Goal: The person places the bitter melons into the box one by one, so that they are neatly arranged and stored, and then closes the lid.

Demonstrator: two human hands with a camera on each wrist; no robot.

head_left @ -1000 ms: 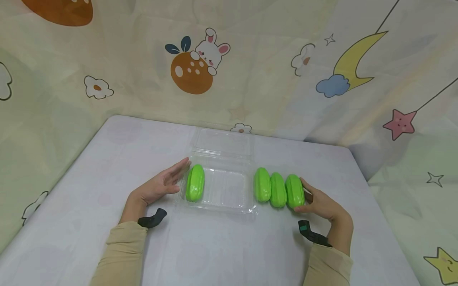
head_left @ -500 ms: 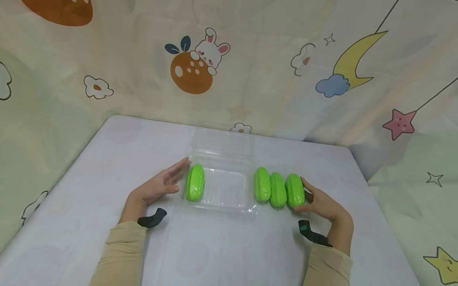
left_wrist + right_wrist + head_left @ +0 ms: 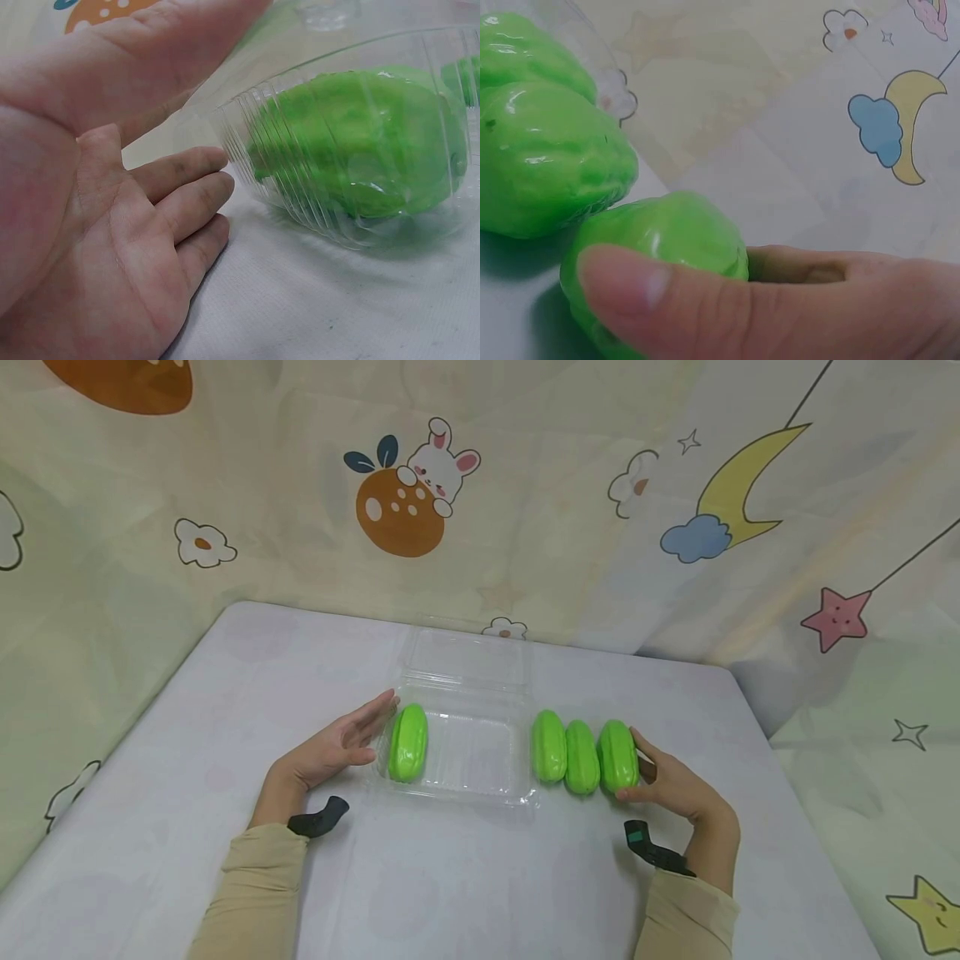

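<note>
My right hand (image 3: 675, 785) grips the rightmost of three glossy green ridged oblong imitation vegetables (image 3: 618, 756), thumb at its near end and fingers at its far end. In the right wrist view this green piece (image 3: 682, 225) sits behind the thumb, apart from its neighbours. The other two, a left one (image 3: 550, 747) and a middle one (image 3: 582, 758), lie side by side. A clear plastic clamshell box (image 3: 480, 797) stands with its lid back; a similar green piece (image 3: 408, 743) lies at its left end. My left hand (image 3: 333, 745), fingers extended, rests beside the box's left wall.
The box's clear lid (image 3: 467, 658) lies toward the back edge of the white-covered table (image 3: 450, 885). A printed cloth (image 3: 555, 485) hangs behind and around the table. Black wrist-worn devices (image 3: 318, 820) stick out near both wrists.
My right hand and the rightmost green piece have shifted up very slightly in the head view, a little away from the middle piece. The left hand and the box stay still.
</note>
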